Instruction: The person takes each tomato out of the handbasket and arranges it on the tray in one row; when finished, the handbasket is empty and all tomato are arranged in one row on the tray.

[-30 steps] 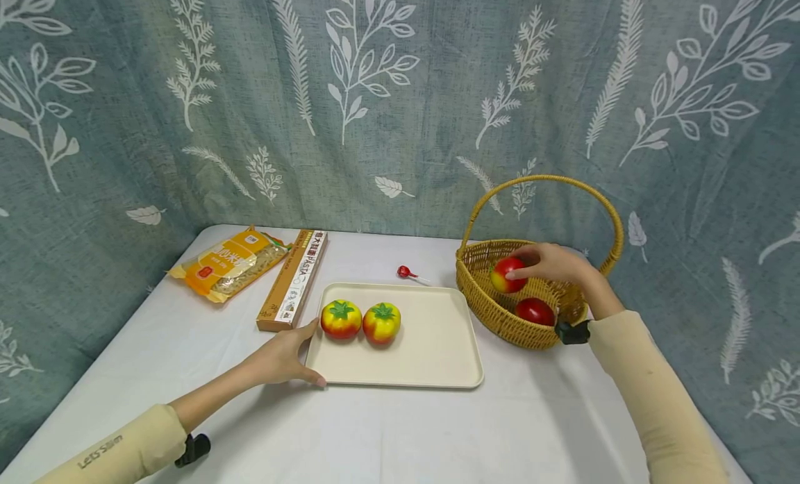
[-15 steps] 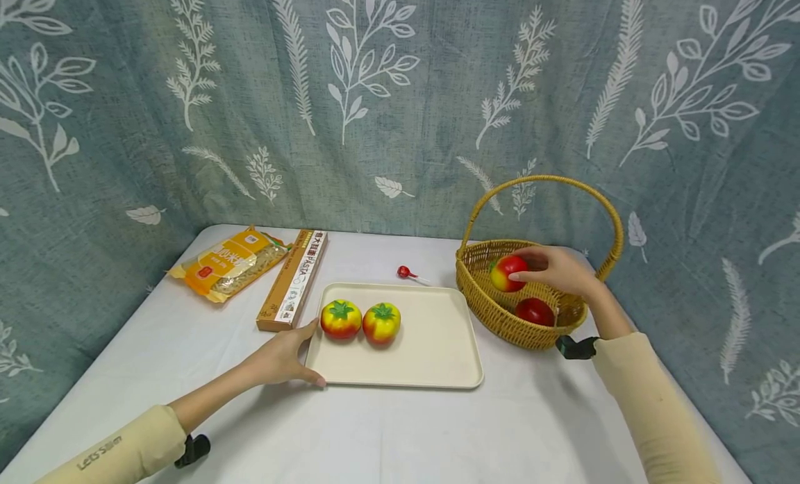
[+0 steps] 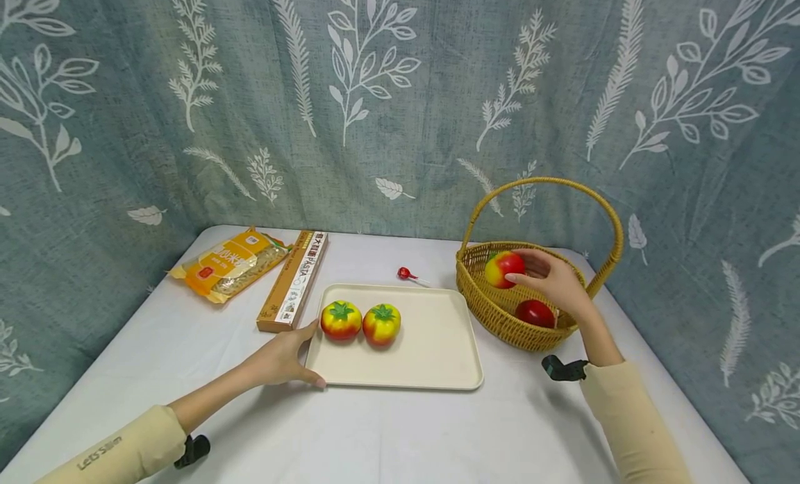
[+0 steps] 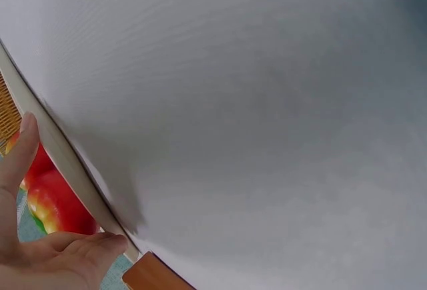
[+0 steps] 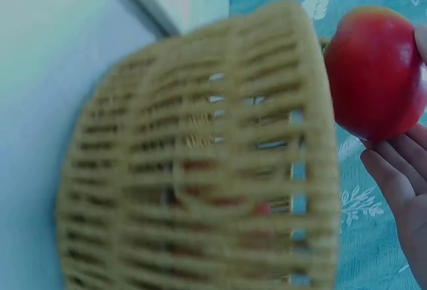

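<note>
My right hand [image 3: 558, 281] grips a red-and-yellow toy tomato [image 3: 504, 269] between thumb and fingers, over the left part of a wicker basket [image 3: 500, 322]. In the right wrist view that tomato [image 5: 375, 73] is above the woven rim, its red underside showing. A plain red fruit [image 3: 535, 313] lies inside the basket. Far to the left, my left hand [image 3: 282, 355] rests with spread, fairly straight fingers and thumb against the left corner of a cream tray [image 3: 431, 338]. Two similar tomatoes [image 3: 340, 321] sit side by side at the tray's left end, green leaves upward.
A pasta box [image 3: 294, 279] lies left of the tray, beside a yellow bag of grain [image 3: 232, 263]. Behind the tray is a red lollipop [image 3: 405, 273]. The basket's tall arched handle [image 3: 550, 180] rises behind my right hand. A patterned curtain [image 3: 400, 109] hangs at the table's back.
My right hand and the tomato have shifted slightly left and up, and the right forearm has swung left. The left hand and the tray have stayed put.
</note>
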A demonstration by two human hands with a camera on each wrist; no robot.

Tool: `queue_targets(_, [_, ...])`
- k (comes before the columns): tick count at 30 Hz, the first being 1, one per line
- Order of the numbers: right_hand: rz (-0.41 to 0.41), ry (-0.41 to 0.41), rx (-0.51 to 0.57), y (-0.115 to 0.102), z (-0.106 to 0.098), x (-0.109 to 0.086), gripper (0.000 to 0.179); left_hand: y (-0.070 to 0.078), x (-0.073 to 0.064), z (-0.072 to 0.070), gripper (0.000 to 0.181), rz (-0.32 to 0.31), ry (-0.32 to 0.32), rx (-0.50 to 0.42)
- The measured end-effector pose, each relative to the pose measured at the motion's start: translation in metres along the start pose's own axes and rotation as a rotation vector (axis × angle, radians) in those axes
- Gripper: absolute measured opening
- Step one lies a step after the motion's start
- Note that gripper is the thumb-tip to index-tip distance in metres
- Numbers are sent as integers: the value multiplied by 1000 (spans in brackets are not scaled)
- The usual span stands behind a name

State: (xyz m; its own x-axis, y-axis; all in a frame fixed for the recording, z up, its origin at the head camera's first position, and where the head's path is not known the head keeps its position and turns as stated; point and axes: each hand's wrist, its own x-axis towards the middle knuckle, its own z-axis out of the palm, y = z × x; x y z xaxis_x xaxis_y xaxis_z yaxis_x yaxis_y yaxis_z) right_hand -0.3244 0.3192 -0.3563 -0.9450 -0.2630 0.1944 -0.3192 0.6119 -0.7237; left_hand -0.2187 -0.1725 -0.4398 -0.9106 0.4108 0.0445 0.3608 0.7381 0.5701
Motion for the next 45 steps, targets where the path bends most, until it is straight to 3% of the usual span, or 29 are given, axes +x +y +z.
queue_targets(5, [-2, 28, 59, -10, 12, -5, 67, 0, 0, 0, 117, 0, 1, -4])
queue_targets(12, [-60, 42, 103, -45, 27, -22, 59, 0, 0, 1, 118, -1, -2, -12])
queue_targets(23, [-112, 12, 194, -18, 60, -13, 60, 0, 0, 1, 118, -9, -3, -7])
queue_targets(28, [-111, -22, 233, -18, 73, -15, 62, -1, 0, 1, 117, -7, -1, -4])
queue_targets(37, [-144, -112, 236, -20, 92, -16, 68, -2, 0, 1, 118, 1, -1, -9])
queue_targets(45, [-173, -198, 157, -26, 109, -13, 65, 0, 0, 1, 118, -12, -2, -10])
